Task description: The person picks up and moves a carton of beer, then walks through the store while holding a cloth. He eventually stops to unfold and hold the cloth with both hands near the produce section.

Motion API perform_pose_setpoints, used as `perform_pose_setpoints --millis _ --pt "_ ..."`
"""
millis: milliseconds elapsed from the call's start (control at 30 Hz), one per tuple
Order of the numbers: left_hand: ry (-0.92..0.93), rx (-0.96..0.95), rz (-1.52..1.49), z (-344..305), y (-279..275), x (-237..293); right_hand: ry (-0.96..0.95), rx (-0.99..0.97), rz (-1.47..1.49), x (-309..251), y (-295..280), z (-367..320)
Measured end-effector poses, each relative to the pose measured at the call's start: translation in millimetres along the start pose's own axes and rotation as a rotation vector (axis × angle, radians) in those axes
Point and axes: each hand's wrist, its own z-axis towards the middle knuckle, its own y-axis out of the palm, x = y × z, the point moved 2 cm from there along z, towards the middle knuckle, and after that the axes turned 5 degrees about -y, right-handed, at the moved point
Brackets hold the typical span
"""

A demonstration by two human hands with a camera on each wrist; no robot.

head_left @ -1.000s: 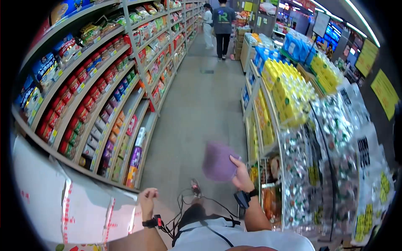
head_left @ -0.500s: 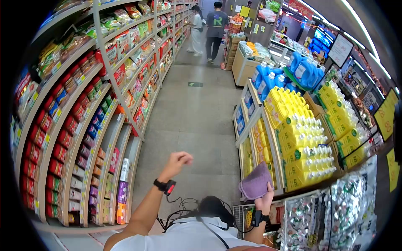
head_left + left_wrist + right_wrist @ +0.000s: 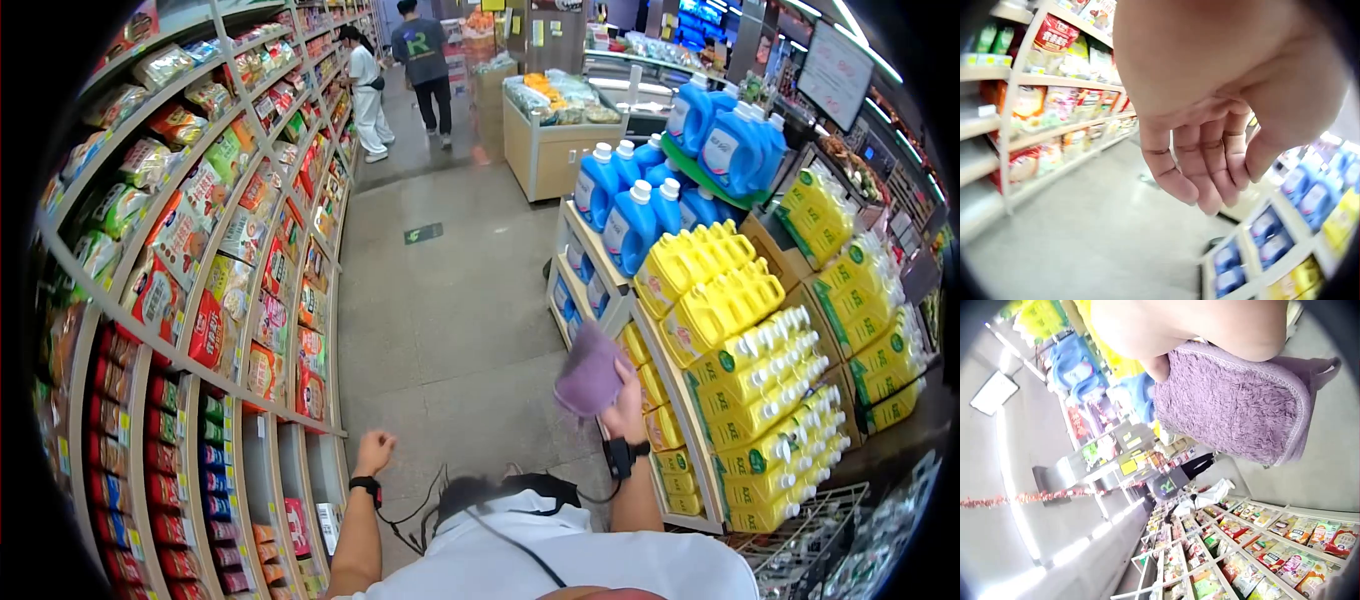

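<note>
A folded purple cloth (image 3: 588, 372) with a fuzzy surface and stitched edge is gripped in my right hand (image 3: 626, 408), beside the shelf of yellow bottles. The right wrist view shows the cloth (image 3: 1229, 403) pinched between thumb and fingers, one corner sticking out. My left hand (image 3: 374, 452) hangs over the floor near the left shelves, holding nothing. In the left wrist view the fingers of that hand (image 3: 1210, 125) hang loosely curled, touching nothing.
Tall shelves of packaged food (image 3: 200, 230) line the left side. On the right stand blue jugs (image 3: 630, 225), yellow bottles (image 3: 740, 380) and a wire rack (image 3: 810, 535). Ahead, two people (image 3: 420, 60) are in the aisle (image 3: 450, 310), near a produce stand (image 3: 550, 150).
The view has moved forward along the aisle, bringing the blue jugs and produce stand closer. My left hand rose, then lowered back. The cloth stays in my right hand.
</note>
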Motion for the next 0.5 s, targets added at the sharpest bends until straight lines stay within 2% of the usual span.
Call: perform_pose_setpoints --millis 67,100,133,167,200,233,267,333,400,467,500 --pt "-0.196 -0.039 0.083 12.7 21.6 -116.0 0.022 -0.021 -0.031 7.1 43.8 49.5" --pt "-0.356 -0.144 0.237 9.8 32.5 -164.5 0.059 -0.039 -0.044 12.1 63.2 74.8" --pt "-0.525 -0.197 0.262 10.6 65.1 -252.9 0.088 -0.058 -0.054 17.2 78.2 95.8" --pt "-0.687 -0.447 0.297 -2.1 64.0 -252.4 0.079 -0.043 -0.058 22.3 90.8 112.3" --pt "-0.631 -0.584 0.281 -2.6 79.7 -278.4 0.098 -0.081 -0.083 28.6 105.1 129.8" --pt "-0.601 -0.673 0.339 -3.2 91.5 -278.1 0.12 -0.119 -0.108 36.1 114.4 150.2" --pt "-0.483 -0.72 0.4 4.8 105.7 -277.6 0.117 -0.1 -0.108 45.3 115.2 169.8" --pt "-0.163 -0.739 0.527 36.1 127.9 -261.8 0.219 -0.043 -0.102 69.4 116.9 208.8" --pt "0.123 -0.63 0.664 79.7 145.7 -252.3 0.231 0.061 -0.134 94.1 118.0 250.5" --pt "0.134 -0.885 0.315 169.5 117.5 -251.6 0.223 0.175 -0.145 118.7 122.6 289.0" --pt "0.065 -0.789 0.475 224.3 132.6 -251.3 0.251 0.161 -0.094 126.8 129.3 314.0"
